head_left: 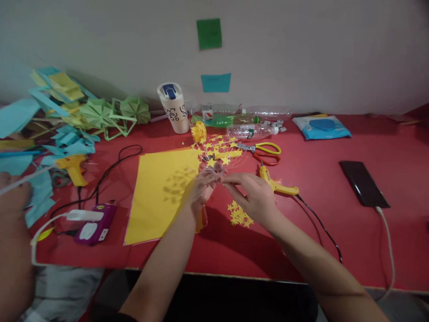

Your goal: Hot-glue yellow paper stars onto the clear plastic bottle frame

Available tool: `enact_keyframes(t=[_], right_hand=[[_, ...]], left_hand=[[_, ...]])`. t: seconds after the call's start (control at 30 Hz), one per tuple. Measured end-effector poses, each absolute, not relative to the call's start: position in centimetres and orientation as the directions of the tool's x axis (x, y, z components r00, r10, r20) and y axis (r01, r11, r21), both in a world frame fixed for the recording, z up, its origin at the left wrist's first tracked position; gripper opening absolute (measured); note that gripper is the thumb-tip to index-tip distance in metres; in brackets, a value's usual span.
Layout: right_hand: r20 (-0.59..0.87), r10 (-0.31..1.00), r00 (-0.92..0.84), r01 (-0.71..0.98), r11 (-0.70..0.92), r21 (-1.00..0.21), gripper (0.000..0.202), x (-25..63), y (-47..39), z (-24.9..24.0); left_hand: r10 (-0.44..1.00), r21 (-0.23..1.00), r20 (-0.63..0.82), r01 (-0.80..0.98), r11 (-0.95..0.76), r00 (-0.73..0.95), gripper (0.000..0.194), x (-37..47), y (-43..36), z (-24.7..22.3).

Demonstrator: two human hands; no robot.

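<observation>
My left hand (pixel 204 185) is closed on a clear plastic bottle piece (pixel 218 168), cut into thin strips that spread out at the top. Small yellow paper stars (pixel 210 162) sit on the strips. Fingers of my right hand (pixel 252 195) are pinched together at the edge of this piece, touching near the left fingertips; what they hold, if anything, is too small to make out. Below the right hand lies a pile of loose yellow stars (pixel 239 214). A yellow glue gun (pixel 279 187) rests to the right of that hand, and scissors (pixel 267 151) lie behind it.
Yellow paper sheets (pixel 153 191) lie left of my hands. Plastic bottles (pixel 250 131) and a white tumbler (pixel 174 110) line the back. A phone (pixel 363 183) and wipes pack (pixel 321 127) are rightward. Another person's hand (pixel 7 191), glue gun (pixel 73 169) and purple power strip (pixel 95 224) are leftward.
</observation>
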State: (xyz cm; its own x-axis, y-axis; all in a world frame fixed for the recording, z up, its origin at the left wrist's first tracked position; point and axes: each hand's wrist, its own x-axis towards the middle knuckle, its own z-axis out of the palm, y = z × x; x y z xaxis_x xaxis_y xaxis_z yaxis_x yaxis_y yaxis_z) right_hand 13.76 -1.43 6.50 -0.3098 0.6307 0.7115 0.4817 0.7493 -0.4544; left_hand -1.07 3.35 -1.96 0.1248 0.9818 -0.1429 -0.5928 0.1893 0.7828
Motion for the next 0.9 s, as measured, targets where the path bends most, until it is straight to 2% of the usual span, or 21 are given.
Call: enact_keyframes(t=[0.23,0.47,0.67,0.9], right_hand=[[0.687,0.643,-0.339,0.499,0.742,-0.448,0.016,14.09,-1.38,6.29],[0.741,0.559,-0.373,0.479,0.8,-0.362,0.018,13.94,-1.41,6.07],[0.69,0.636,-0.346,0.514,0.744,-0.428,0.014,13.83,-1.56,6.57],[0.702,0.61,-0.368,0.472,0.773,-0.424,0.017,13.62,-1.43,6.61]], left_hand=[[0.98,0.77,-0.142,-0.605,0.2,0.143,0.031,-1.0,3.2,-1.59],[0.976,0.757,-0.148,-0.617,0.214,0.157,0.031,-1.05,3.21,-1.97],[0.978,0.744,-0.147,-0.635,0.207,0.146,0.033,-1.2,3.37,-2.05],[0.984,0.747,-0.124,-0.642,0.175,0.124,0.034,-1.04,3.6,-2.48]])
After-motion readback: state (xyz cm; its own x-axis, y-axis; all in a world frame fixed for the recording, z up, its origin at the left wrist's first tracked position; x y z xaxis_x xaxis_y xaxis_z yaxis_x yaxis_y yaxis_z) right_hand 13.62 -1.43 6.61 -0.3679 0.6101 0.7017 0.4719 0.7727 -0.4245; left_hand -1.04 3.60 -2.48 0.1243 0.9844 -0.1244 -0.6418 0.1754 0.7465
